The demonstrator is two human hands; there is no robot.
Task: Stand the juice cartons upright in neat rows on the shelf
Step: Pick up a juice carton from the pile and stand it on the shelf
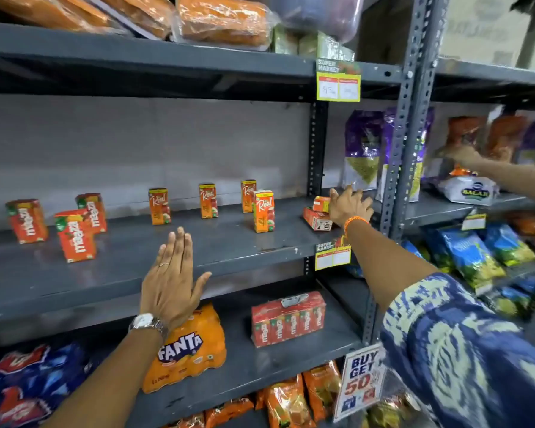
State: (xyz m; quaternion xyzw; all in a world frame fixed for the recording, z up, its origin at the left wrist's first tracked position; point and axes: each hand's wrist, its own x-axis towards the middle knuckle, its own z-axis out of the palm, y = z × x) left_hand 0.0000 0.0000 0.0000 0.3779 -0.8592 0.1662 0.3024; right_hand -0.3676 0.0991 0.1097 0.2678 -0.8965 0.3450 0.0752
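On the grey middle shelf (229,242) several orange Real juice cartons (263,211) stand upright, spaced apart. Three red Maaza cartons (76,236) stand at the left. At the shelf's right end two cartons (317,219) lie on their sides, one stacked on the other. My right hand (349,206) rests against these lying cartons, fingers curled over them; whether it grips them is unclear. My left hand (170,282) hovers flat and open in front of the shelf edge, holding nothing.
A Fanta pack (186,350) and a shrink-wrapped Maaza multipack (288,319) sit on the shelf below. Purple snack bags (362,149) stand right of the lying cartons. Another person's arm (491,171) reaches into the neighbouring shelf bay. Price tags hang from shelf edges.
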